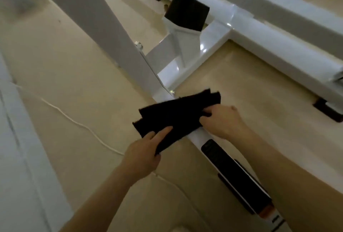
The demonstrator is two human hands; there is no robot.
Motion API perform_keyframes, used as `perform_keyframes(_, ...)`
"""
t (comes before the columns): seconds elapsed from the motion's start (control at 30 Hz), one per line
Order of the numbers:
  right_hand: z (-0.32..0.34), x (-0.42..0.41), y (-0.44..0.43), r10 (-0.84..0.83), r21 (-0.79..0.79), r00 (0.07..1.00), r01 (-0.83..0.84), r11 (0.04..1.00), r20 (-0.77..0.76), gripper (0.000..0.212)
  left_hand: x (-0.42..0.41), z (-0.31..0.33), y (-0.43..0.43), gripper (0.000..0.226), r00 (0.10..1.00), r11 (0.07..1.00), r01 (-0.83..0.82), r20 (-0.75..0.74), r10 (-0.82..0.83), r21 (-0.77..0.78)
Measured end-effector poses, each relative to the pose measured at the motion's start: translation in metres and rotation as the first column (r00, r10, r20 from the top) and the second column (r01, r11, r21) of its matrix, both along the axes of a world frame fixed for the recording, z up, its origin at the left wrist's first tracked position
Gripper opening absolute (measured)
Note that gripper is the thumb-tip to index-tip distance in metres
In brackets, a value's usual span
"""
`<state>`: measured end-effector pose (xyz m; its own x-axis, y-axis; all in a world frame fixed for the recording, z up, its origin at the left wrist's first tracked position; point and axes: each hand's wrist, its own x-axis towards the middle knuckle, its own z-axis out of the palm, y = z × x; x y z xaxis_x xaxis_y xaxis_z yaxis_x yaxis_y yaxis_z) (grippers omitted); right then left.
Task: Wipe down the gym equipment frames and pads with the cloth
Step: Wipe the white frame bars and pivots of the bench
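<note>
The cloth [176,114], black and folded, is spread across a low white rail of the frame [185,61], its far edge overhanging the rail toward the open floor [241,79] on the right and its near corner hanging off the rail's left side. The left hand [143,153] holds that near corner, fingers [163,131] laid along the top and the thumb apparently tucked beneath, though the cloth hides it. The right hand [222,122] grasps the cloth's right edge, fingers curled into the folds. Past the cloth the rail runs bare up to a welded junction, where a black pad [187,11] stands tilted on its bracket and a thick cross tube leaves toward the right edge. A grey post [104,27] slants down from the upper left and meets the rail just beyond the cloth's far edge, with a bolt [138,45] near its foot, so room is tight on that side. On the near side of the cloth the rail carries a long black label [237,176]. Between rail and cross tube lies a wide wedge of floor; a black foot [328,109] sits at its right edge. The floor is pale beige and glossy, and a thin white cord [74,120] trails across it on the left, passing under the left wrist.
</note>
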<state>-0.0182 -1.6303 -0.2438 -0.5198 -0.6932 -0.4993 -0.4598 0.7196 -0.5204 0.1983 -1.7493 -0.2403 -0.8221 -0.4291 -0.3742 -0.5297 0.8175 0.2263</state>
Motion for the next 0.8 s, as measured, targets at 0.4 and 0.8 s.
perform_keyframes(0.4,-0.064,0.062,-0.142,-0.077,-0.063,0.944,0.060,0.996,-0.322,0.075,-0.005,-0.058,0.010,0.046,0.875,0.874,-0.345,-0.220,0.432,0.342)
perform_keyframes(0.8,-0.068,0.087,-0.048,0.003,0.084,0.767,0.066,0.994,-0.641,0.063,-0.036,-0.065,0.015,0.035,0.802,0.894,-0.346,-0.405,0.439,0.284)
